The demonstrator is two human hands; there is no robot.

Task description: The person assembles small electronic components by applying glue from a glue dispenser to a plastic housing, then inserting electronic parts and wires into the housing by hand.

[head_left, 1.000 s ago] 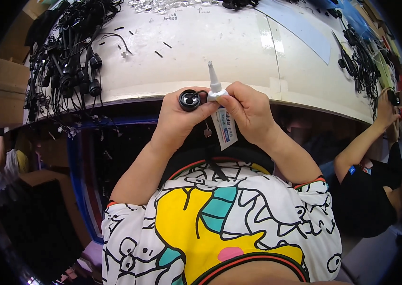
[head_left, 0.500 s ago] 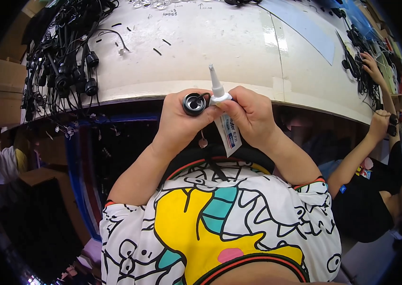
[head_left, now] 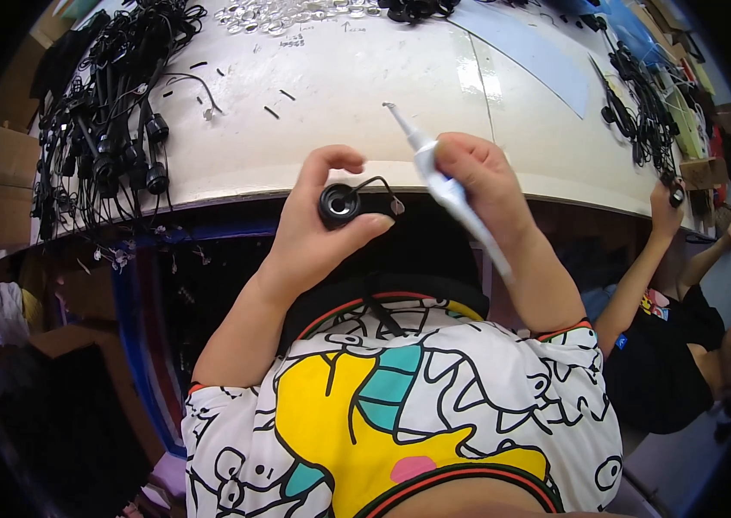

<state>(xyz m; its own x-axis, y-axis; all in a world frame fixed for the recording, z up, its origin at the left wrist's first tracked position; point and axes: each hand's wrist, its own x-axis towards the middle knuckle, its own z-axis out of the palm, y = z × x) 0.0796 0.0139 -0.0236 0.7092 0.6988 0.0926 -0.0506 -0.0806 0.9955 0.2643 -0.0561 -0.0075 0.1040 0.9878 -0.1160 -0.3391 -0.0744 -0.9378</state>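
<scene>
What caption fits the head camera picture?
Left hand holds a small black socket; right hand holds a white glue tube.

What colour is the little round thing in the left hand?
Black. The round part sits between the left hand's thumb and fingers, seen in the head view.

Small round black socket part [head_left: 338, 204], open face up toward camera, short thin black wire looping off to 3 o'clock with a tiny clear tip at its end. Held just off the near edge of the white surface. White squeeze tube [head_left: 452, 192] at 3 o'clock of it, well apart, tilted, long tapered nozzle pointing to 11 o'clock, flat tail toward 5 o'clock.
</scene>
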